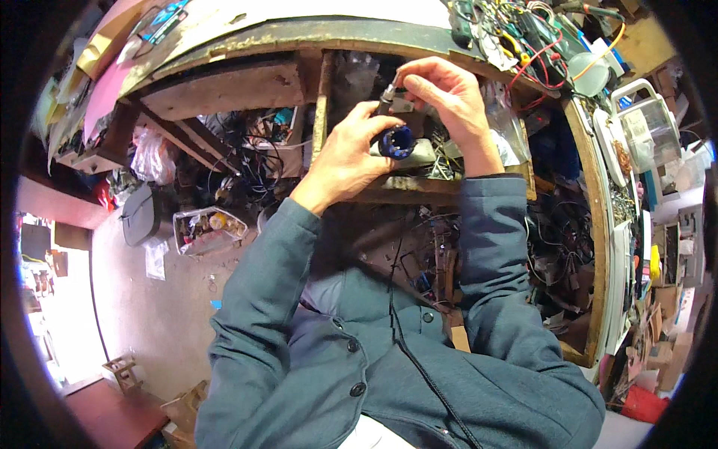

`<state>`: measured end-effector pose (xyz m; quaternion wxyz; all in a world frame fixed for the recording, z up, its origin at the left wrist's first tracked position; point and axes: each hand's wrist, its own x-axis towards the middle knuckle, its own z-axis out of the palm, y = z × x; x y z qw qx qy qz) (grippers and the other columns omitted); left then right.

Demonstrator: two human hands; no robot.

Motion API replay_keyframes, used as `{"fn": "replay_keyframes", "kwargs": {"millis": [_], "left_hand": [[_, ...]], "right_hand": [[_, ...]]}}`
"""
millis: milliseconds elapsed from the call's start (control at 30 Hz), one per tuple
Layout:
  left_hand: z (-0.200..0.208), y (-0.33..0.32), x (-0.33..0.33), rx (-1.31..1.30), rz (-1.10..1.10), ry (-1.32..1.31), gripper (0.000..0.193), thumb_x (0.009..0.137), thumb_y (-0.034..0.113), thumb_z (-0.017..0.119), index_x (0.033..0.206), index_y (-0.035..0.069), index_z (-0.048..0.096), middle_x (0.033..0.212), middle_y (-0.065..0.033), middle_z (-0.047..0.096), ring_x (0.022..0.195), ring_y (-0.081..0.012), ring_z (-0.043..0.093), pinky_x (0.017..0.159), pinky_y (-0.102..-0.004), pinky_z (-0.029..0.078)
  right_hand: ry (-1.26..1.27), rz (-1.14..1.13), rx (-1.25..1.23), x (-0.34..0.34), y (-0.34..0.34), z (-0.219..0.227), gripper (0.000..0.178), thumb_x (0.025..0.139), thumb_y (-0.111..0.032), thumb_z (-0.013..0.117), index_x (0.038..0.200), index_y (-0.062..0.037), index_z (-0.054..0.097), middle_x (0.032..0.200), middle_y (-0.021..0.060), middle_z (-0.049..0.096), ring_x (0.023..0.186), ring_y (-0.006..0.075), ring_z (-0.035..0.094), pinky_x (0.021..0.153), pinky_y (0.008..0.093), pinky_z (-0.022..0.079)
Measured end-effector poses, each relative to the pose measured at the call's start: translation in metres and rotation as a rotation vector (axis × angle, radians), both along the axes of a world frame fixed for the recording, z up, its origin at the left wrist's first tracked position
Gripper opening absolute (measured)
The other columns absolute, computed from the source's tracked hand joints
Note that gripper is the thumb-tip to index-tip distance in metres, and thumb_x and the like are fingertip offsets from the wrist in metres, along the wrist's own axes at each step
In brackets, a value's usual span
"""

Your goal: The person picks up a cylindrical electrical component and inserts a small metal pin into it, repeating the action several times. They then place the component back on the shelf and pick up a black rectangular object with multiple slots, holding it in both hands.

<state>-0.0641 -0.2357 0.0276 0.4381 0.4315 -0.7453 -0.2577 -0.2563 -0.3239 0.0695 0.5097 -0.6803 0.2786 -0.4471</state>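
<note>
My left hand point(348, 150) is wrapped round a blue-handled screwdriver point(396, 142). The handle's round, hollow blue end faces me, and its dark shaft runs up to a silvery metal tip. At that tip, my right hand point(447, 91) has thumb and forefinger pinched together on a small piece I cannot make out. Both hands are above an open wooden drawer point(419, 188), which holds a heap of small metal parts point(449, 165) and a clear plastic bag point(355, 78).
A workbench edge point(359, 31) crosses the far side. Tangled wires and tools point(516, 45) lie on it at the right. To the left, dark cables point(262, 153) fill an open compartment, with a clear tray of parts point(211, 230) below. A clear plastic container point(647, 131) stands at far right.
</note>
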Motion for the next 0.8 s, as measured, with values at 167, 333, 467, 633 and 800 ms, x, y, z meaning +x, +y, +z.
{"fn": "replay_keyframes", "kwargs": {"millis": [167,333,467,633,800], "left_hand": [[0.0009,0.0014,0.0009,0.023,-0.032,-0.021,0.051,0.075,0.014,0.085,0.122,0.007,0.070,0.131,-0.0127,0.059,0.122,-0.0313,0.060,0.104,-0.0392,0.050],[-0.0026,-0.0011,0.0011,0.015,-0.051,-0.044,0.052,0.074,0.015,0.085,0.124,0.007,0.070,0.132,-0.0127,0.058,0.123,-0.0318,0.060,0.104,-0.0394,0.049],[0.0010,0.0001,0.0007,0.010,-0.060,-0.043,0.052,0.075,0.016,0.085,0.124,0.007,0.069,0.132,-0.0128,0.059,0.123,-0.0319,0.060,0.105,-0.0395,0.049],[0.0007,0.0003,-0.0001,0.032,-0.062,-0.028,0.053,0.074,0.014,0.085,0.124,0.007,0.069,0.132,-0.0122,0.059,0.124,-0.0309,0.060,0.106,-0.0394,0.049],[0.0010,0.0017,-0.0006,-0.010,-0.040,0.001,0.047,0.076,0.016,0.082,0.120,0.005,0.070,0.125,-0.0150,0.061,0.118,-0.0332,0.062,0.102,-0.0384,0.051]], "right_hand": [[0.082,-0.001,-0.059,0.0039,-0.0009,-0.0049,0.014,0.094,-0.015,0.076,0.104,-0.0061,0.075,0.091,-0.0034,0.072,0.077,0.0030,0.060,0.068,0.0202,0.049],[0.070,-0.055,-0.073,0.0016,-0.0018,-0.0045,0.012,0.094,-0.016,0.076,0.101,-0.0059,0.076,0.088,-0.0029,0.072,0.075,0.0032,0.060,0.066,0.0205,0.048],[0.062,-0.081,-0.087,0.0026,-0.0008,-0.0046,0.011,0.094,-0.015,0.076,0.100,-0.0053,0.075,0.086,-0.0024,0.071,0.073,0.0033,0.059,0.065,0.0207,0.048],[-0.063,-0.111,-0.082,0.0033,-0.0047,-0.0047,0.011,0.095,-0.014,0.075,0.099,-0.0039,0.074,0.084,-0.0016,0.071,0.071,0.0037,0.060,0.063,0.0204,0.048],[-0.058,-0.113,-0.102,0.0030,-0.0036,-0.0034,0.011,0.096,-0.015,0.075,0.100,-0.0044,0.074,0.085,-0.0016,0.071,0.071,0.0035,0.060,0.062,0.0204,0.048]]}}
